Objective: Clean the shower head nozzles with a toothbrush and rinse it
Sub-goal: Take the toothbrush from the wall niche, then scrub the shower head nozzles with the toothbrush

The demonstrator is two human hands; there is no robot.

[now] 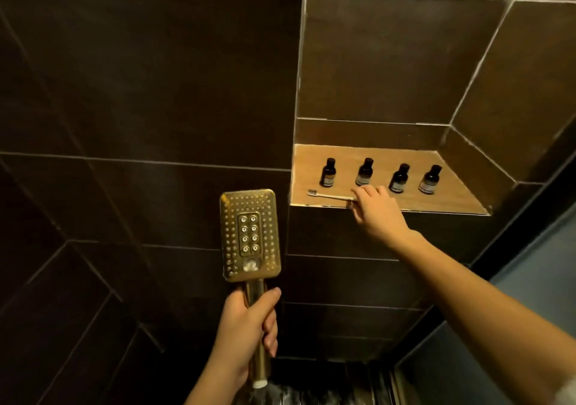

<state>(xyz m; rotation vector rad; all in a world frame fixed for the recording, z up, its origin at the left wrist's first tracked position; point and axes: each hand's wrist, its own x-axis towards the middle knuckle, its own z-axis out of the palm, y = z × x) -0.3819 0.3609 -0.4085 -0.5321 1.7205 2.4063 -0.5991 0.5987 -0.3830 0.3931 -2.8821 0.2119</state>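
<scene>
A gold rectangular shower head (250, 234) stands upright in front of the dark tiled wall, its nozzle face turned toward me. My left hand (249, 326) grips its handle from below. A pale toothbrush (330, 195) lies on the tan ledge (452, 205) of a wall niche, bristle end pointing left. My right hand (378, 211) reaches over the ledge's front edge, and its fingertips pinch the handle end of the toothbrush, which lies flat on the ledge.
Several small dark bottles (364, 172) stand in a row at the back of the ledge, just behind my right hand. Dark tiled walls surround the niche. A hose end and wet dark floor (327, 386) show below the shower head handle.
</scene>
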